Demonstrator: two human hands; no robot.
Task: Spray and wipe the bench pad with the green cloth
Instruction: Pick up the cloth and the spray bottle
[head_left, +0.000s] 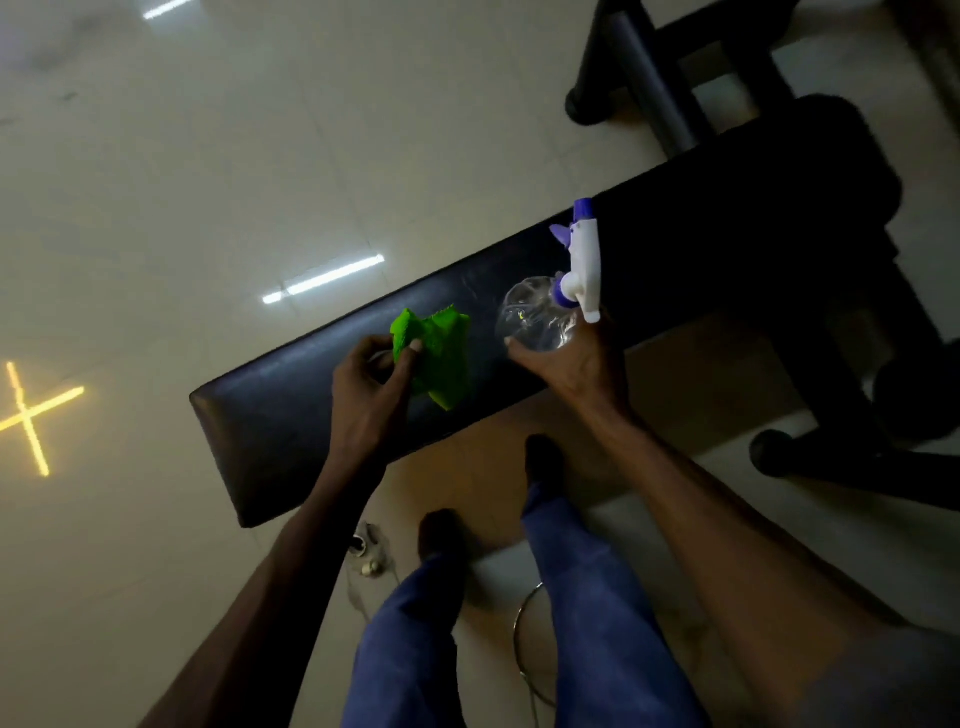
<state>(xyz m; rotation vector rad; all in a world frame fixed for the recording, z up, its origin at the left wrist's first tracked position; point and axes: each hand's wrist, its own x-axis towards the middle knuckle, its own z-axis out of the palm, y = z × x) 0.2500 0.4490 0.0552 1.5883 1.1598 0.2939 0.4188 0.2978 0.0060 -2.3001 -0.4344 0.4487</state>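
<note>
The green cloth (435, 358) is pinched at its edge by the left hand (371, 387) and hangs bunched just over the black bench pad (291, 415). The clear spray bottle (537, 314) is gripped around its body by the right hand (574, 358), with its white and purple trigger head (579, 254) left free. For a good spray, the grip should probably be moved up to the trigger and the nozzle aimed down at the pad, with the cloth kept aside. The bottle looks transparent; whether liquid is inside cannot be told.
</note>
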